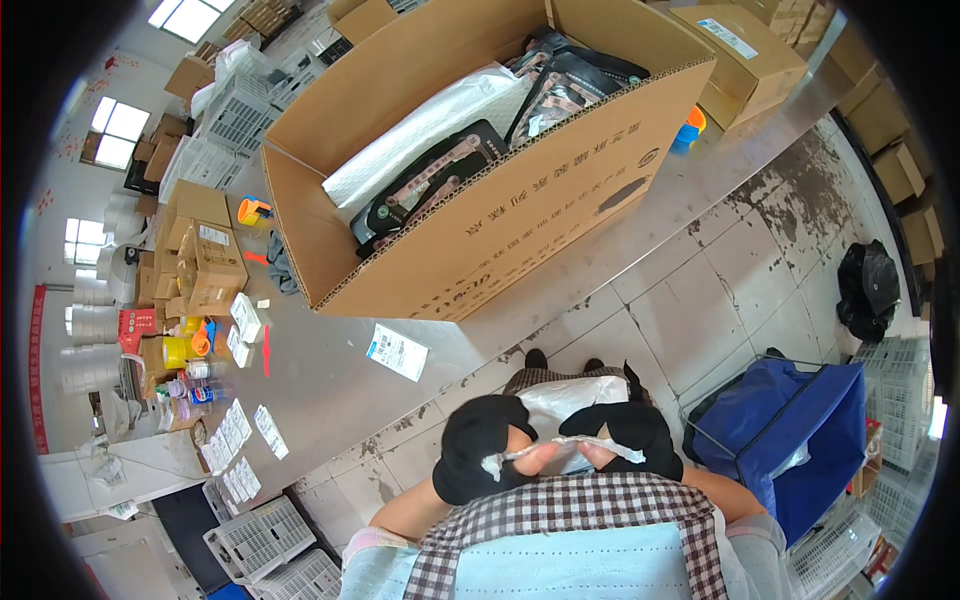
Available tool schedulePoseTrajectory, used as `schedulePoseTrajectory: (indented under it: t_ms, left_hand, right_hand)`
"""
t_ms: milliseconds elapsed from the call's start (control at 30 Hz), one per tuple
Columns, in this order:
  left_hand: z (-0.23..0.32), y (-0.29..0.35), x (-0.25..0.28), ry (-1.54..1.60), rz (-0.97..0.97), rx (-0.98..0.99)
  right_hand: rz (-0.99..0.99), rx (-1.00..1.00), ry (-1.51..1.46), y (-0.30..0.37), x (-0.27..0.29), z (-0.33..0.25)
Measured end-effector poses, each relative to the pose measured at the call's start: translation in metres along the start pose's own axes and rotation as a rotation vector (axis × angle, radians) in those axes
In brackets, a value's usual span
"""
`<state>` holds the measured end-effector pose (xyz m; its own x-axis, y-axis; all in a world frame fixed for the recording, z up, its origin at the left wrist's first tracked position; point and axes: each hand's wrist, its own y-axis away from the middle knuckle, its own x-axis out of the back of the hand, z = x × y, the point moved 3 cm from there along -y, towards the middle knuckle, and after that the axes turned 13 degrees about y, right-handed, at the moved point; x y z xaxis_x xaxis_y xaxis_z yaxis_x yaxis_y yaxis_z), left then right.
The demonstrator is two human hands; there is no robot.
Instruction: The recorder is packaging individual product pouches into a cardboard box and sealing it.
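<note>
My left hand [485,450] and my right hand [630,440], both in black gloves with bare thumbs, are held close together in front of my checked apron. Between them they grip a white plastic bag [568,398]. Its crumpled edge is pinched under both thumbs, with the rest hanging beyond the hands. Whether anything lies inside the bag cannot be made out. On the table [335,345] ahead stands a large open carton [500,230], apart from both hands. Inside it are dark printed packages [430,185] and a white padded wrap [430,135].
A loose label sheet [398,352] lies near the table edge, with more label sheets [228,437] at the left. A closed carton [740,65] stands beyond the big one. To my right on the floor is a blue bin [790,440]; grey crates [262,540] stand at lower left.
</note>
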<state>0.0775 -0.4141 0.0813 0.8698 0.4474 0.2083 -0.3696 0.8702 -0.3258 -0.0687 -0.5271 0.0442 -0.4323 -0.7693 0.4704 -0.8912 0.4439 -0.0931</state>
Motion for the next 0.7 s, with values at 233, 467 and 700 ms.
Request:
schedulePoseTrajectory:
  t_ms: [233, 467, 700]
  left_hand:
    - [0.001, -0.018, 0.003, -0.182, -0.202, -0.058]
    - [-0.027, -0.053, 0.022, 0.108, -0.603, 0.467]
    - [-0.107, -0.029, 0.027, 0.324, -0.834, 0.448]
  right_hand:
    - [-0.105, -0.062, -0.253, -0.032, 0.010, -0.018]
    - [-0.068, 0.500, 0.150, -0.048, 0.037, 0.005]
    - [0.104, -0.153, -0.362, -0.036, 0.091, 0.090]
